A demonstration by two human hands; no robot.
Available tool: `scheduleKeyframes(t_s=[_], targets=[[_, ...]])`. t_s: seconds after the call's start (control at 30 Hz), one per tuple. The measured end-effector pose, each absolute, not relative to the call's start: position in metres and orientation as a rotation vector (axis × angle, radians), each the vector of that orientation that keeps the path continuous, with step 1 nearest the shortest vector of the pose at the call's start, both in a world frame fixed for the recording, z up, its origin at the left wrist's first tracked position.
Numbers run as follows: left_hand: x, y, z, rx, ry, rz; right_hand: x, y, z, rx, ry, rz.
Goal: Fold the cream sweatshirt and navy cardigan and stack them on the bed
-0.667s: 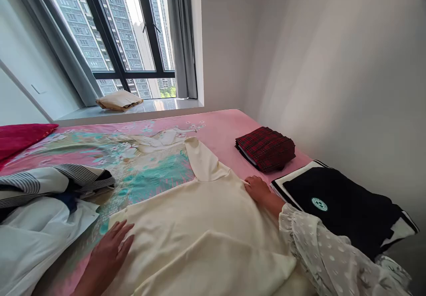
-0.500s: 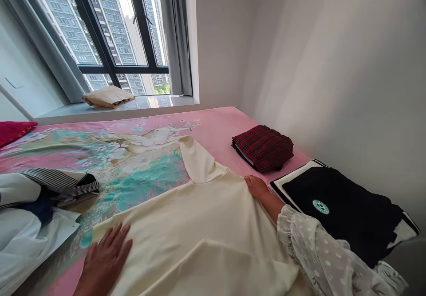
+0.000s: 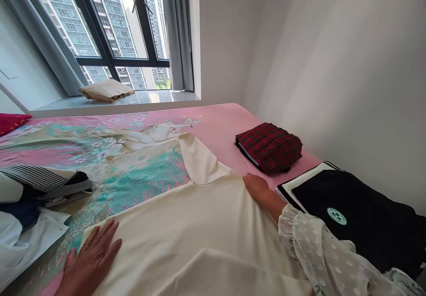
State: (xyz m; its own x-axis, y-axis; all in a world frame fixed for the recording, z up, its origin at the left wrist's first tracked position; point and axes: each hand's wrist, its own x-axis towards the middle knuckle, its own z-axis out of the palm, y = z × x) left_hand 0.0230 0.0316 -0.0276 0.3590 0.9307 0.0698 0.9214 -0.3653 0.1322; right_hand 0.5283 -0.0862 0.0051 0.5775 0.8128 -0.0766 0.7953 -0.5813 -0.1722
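A cream garment (image 3: 199, 216) lies spread on the bed, with what looks like a short sleeve (image 3: 199, 158) pointing toward the window. Low folds cross its near part, and its lower end runs out of view. My left hand (image 3: 95, 254) rests flat on its left edge, fingers stretched and slightly apart. At the opposite edge, my right hand (image 3: 258, 187) has its fingers curled over the fabric below the sleeve; the fingertips are hidden.
A folded red plaid garment (image 3: 269, 147) sits beyond my right hand. Folded black clothing (image 3: 362, 211) with a round badge lies at the right. White and striped clothes (image 3: 29, 216) are heaped left. A patterned sheet (image 3: 140, 176) covers the bed; a beige bundle (image 3: 106, 90) rests on the windowsill.
My left hand and the garment's left corner have shifted slightly left and nearer. My right hand keeps its place on the opposite edge. The camera view has shifted a little.
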Motion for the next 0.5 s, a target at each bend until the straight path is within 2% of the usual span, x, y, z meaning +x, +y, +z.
scheduleKeyframes(t_s=[0.1,0.23,0.4,0.5], targets=[[0.026,0.031,-0.026,2.676,1.671,0.177,0.505,-0.081,0.006,-2.516,-1.552,0.099],[0.033,0.036,-0.027,2.862,1.411,0.055,0.493,-0.079,-0.009,-1.953,-2.217,0.235],[0.021,0.058,-0.036,2.626,1.625,0.08,0.536,-0.069,-0.028,-2.423,-1.746,0.33],[0.016,0.071,-0.041,2.431,1.773,0.253,0.554,-0.053,-0.023,-2.463,-1.654,0.339]])
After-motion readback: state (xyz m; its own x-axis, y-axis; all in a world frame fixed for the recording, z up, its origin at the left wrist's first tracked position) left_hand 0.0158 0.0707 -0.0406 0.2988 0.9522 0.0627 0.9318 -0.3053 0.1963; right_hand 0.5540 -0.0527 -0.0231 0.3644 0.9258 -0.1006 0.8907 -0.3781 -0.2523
